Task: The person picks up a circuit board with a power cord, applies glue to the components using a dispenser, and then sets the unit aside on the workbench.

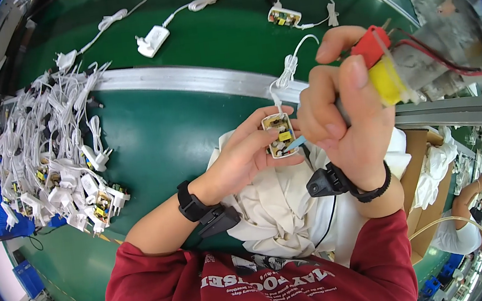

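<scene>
My left hand (236, 158) grips an opened white power adapter (285, 137) by its sides, the thumb lying over its bared circuit board. A coiled white cable (287, 71) runs up from the adapter's far end. In my right hand (347, 107) is a wired hand tool with a blue tapered nozzle (296, 143). The nozzle's tip is at the adapter's lower right part; whether it touches the board I cannot tell. A red block (371, 46) and a yellow band (386, 81) sit on the tool's upper end, and red and black wires trail off to the right.
A big heap of white adapters and cables (59, 142) lies at the left. Beyond a metal rail (184, 79), more adapters (153, 41) lie on a green surface (87, 25). White cloth (278, 206) covers my lap. A cardboard box (423, 188) stands right; other people sit nearby.
</scene>
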Action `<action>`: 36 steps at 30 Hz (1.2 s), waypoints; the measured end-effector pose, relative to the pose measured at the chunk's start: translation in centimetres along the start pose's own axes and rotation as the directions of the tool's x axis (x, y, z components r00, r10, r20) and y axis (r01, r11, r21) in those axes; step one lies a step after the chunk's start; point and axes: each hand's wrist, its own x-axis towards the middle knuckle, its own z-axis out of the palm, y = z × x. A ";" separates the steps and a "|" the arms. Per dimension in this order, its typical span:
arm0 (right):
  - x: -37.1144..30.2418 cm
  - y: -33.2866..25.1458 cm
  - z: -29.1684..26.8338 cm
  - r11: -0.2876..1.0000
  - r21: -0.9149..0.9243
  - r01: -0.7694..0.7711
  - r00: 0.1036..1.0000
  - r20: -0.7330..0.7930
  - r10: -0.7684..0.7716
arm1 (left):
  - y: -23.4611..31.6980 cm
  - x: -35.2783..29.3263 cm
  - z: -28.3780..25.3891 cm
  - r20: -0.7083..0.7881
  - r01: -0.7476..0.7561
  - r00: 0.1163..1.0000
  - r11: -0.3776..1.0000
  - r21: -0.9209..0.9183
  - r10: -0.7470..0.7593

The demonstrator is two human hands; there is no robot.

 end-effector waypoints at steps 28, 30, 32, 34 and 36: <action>0.2 -2.1 -1.2 0.997 -0.047 -0.060 0.996 0.066 0.063 | 5.3 20.3 0.4 0.548 -0.339 0.691 -0.457 0.822 0.472; 0.1 -1.9 -1.2 0.996 -0.045 -0.076 0.996 0.049 0.078 | 6.5 19.2 -1.5 0.508 -0.158 0.765 -0.648 0.745 0.397; 0.2 -1.9 -1.2 0.997 -0.051 -0.054 0.997 0.052 0.056 | 6.5 17.4 -2.6 0.443 -0.180 0.782 -0.522 0.834 0.438; 0.2 -1.8 -1.3 0.997 -0.071 -0.020 0.998 0.051 0.024 | 5.5 14.6 -3.1 0.289 -0.204 0.822 -0.220 0.954 0.492; 0.2 -1.8 -1.3 0.997 -0.065 -0.030 0.999 0.025 0.032 | 5.0 11.5 -2.1 0.028 -0.108 0.930 0.199 0.974 0.367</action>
